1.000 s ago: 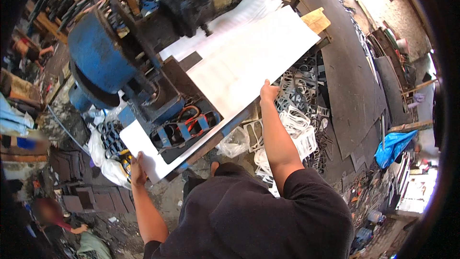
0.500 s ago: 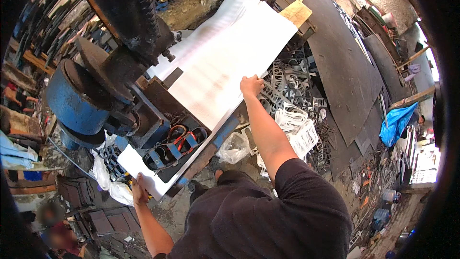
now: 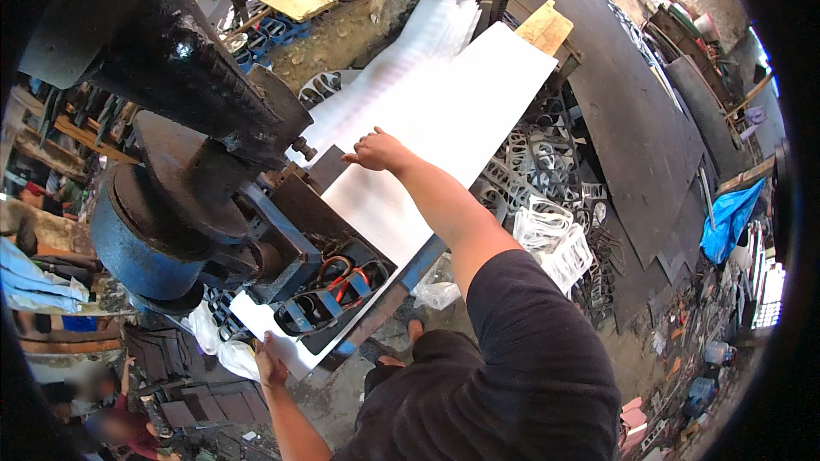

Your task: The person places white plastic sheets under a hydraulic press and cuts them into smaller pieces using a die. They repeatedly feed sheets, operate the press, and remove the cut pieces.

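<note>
A long white sheet lies across the bed of a blue and black press. Its near end sticks out at the lower left, where my left hand is closed on the edge, thumb on top. My right hand hovers over or rests on the sheet's middle with nothing visible in it; its fingers are apart, pointing left toward a small dark plate. Between the hands, a blue metal cutting die with red-orange edging sits on a dark board.
More white sheets are stacked behind. White and grey cut-out scraps heap on the right, beside large dark sheets. A clear plastic bag is below the bed. Other people are at the far lower left.
My right hand has left the sheet's right edge and moved left across it toward the press. My left hand stays on the near end. The whole view has shifted slightly.
</note>
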